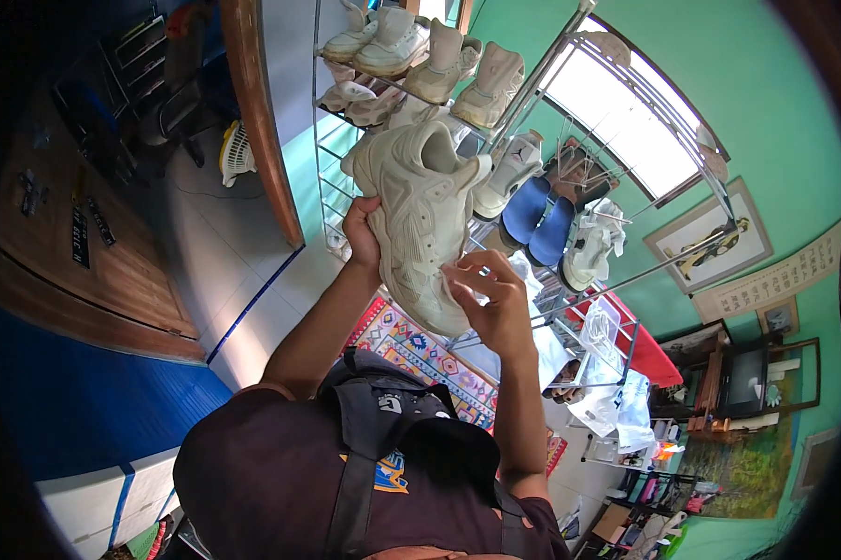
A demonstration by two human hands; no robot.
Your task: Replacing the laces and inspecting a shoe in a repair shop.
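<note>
A chunky off-white sneaker (419, 201) is held up in front of me, its ankle opening toward the shelves and its toe toward my body. My left hand (363, 231) is closed on the sneaker's left side, with its far fingers hidden behind the shoe. Thumb and fingers of my right hand (491, 297) come together in a pinch against the sneaker's right side, close to the toe. Whatever is between those fingertips is too small to make out. A ring shows on one right finger.
Past the sneaker stands a metal rack (323, 140) with several pale shoes (490, 84) and a pair of blue slippers (537, 220). A patterned rug (420, 359) lies below my hands. At left are a wooden door frame (264, 121) and a blue panel (84, 401).
</note>
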